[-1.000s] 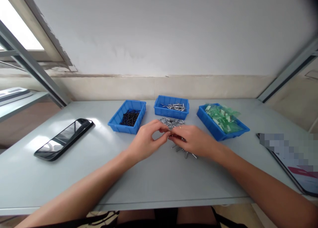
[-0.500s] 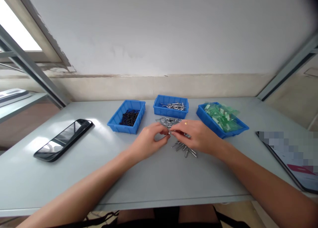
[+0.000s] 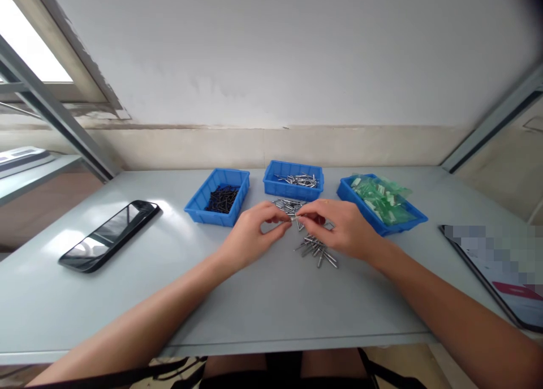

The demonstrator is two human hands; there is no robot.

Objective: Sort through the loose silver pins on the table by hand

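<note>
My left hand (image 3: pixel 261 228) and my right hand (image 3: pixel 335 222) meet above the table, each with thumb and forefinger pinched. Between the fingertips is a small silver metal pin (image 3: pixel 295 217), largely covered, so its exact form cannot be made out. Silver metal pins lie in a loose heap (image 3: pixel 321 252) under my right hand. Behind the fingertips lies another pile of similar pins (image 3: pixel 286 204), partly hidden by my hands.
Three blue bins stand behind: dark screws (image 3: pixel 223 199) in the left bin (image 3: pixel 196 207), silver pins in the middle bin (image 3: pixel 292 191), green plastic packets (image 3: pixel 384 199) in the right bin (image 3: pixel 413 224). A black phone (image 3: pixel 110 236) lies left, a tablet (image 3: pixel 487 276) right.
My fingertips have drawn slightly apart, and more of the silver pin shows between them. My right hand has shifted a little to the right, uncovering more of the pins behind.
</note>
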